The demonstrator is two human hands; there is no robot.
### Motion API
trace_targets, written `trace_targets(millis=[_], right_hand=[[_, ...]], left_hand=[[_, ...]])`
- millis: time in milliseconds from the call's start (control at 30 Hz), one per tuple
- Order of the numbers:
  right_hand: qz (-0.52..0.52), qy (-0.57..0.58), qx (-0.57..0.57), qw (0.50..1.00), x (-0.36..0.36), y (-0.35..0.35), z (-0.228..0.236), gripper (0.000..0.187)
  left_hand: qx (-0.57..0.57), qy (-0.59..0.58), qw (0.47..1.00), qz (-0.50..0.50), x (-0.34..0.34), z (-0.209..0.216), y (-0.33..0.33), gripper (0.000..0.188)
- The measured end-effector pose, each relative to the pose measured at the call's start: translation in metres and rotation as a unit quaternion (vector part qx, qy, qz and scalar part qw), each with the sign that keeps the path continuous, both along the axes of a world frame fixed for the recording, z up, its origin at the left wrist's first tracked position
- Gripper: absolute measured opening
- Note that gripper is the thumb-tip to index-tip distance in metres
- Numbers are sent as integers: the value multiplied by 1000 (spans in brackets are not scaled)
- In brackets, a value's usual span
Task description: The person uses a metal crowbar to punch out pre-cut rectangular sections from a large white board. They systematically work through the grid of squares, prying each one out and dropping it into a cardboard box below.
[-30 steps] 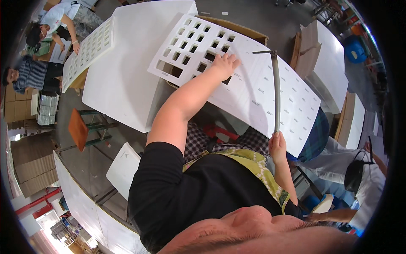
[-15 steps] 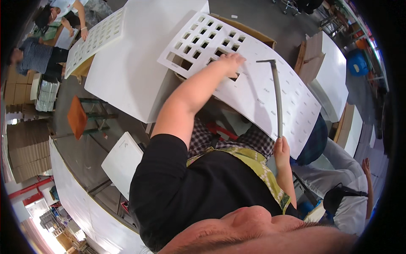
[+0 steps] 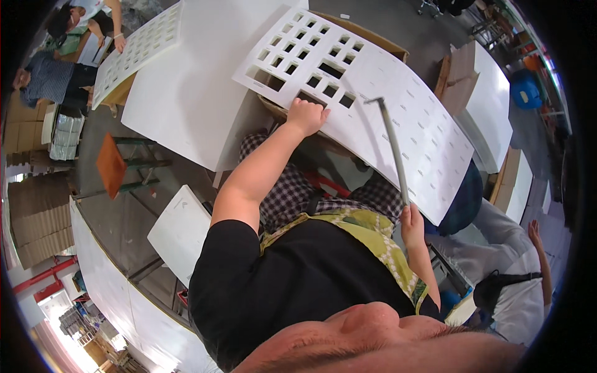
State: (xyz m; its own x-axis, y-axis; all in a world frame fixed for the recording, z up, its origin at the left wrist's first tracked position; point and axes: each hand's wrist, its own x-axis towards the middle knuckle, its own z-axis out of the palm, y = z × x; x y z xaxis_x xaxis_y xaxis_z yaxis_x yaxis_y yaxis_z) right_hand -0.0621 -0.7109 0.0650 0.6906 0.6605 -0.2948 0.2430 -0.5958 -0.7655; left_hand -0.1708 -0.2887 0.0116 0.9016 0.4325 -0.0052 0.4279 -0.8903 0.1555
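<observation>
A large white board (image 3: pixel 398 118) printed with rows of small marks lies before me, its left part cut through with several rectangular openings. At its near edge, beside a wide opening, my left hand (image 3: pixel 308 117) is closed, knuckles up; its fingertips are hidden, so I cannot make out what they grip. My right hand (image 3: pixel 412 225) is wrapped round the lower end of a long grey rod with a short hooked tip (image 3: pixel 393 143). The rod slants up over the right half of the board, its tip near the openings. Whether the tip touches the board I cannot tell.
A brown cardboard box (image 3: pixel 373 34) shows under the board's far edge. White sheets (image 3: pixel 180 93) lie to the left, with another cut board (image 3: pixel 140 50) beyond. At right is a white-topped stack (image 3: pixel 482 112). An orange-seated stool (image 3: pixel 111 165) stands left. Other people are at left and right.
My left hand has drawn back toward me and left, from the middle of the openings to the near edge, uncovering several openings. The rod's tip has shifted left and slightly nearer.
</observation>
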Motion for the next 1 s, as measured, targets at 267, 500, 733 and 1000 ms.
trace_targets(millis=[267, 500, 733, 1000], right_hand=[[8, -39, 5, 999, -13, -23, -38, 38], [9, -18, 139, 990, -18, -6, 10, 30], [1, -15, -19, 1000, -26, -3, -23, 26], [30, -53, -51, 997, -26, 2, -38, 30]], left_hand=[[4, -23, 1000, -7, 4, -10, 2, 44], [10, 6, 1000, 5, 1, -9, 3, 45], [31, -2, 999, -4, 8, -12, 4, 45], [34, -5, 999, -5, 1, -11, 2, 44]])
